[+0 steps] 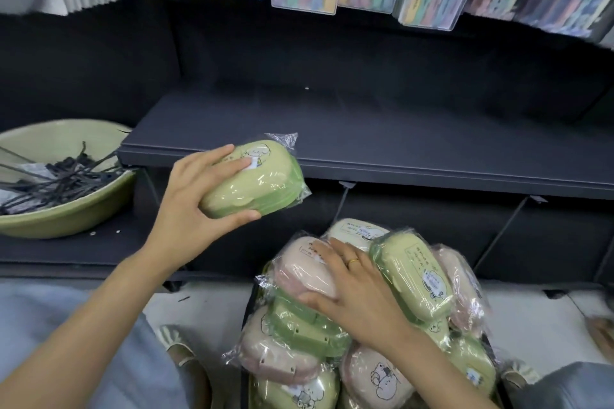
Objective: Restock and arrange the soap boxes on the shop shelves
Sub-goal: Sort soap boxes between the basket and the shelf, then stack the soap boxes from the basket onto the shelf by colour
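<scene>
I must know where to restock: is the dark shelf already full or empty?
Empty: the dark shelf shows only bare surface; no wrapped soap box stands on it.

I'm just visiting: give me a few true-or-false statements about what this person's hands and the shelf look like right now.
1. The left hand holds a green soap box. True.
2. That box is unwrapped. False: it is in clear plastic.
3. The right hand rests on a pink soap box in the pile. True.
4. The dark shelf is packed with boxes. False: no soap boxes lie on it.
5. The green bowl holds soap boxes. False: it holds dark strips.
</scene>
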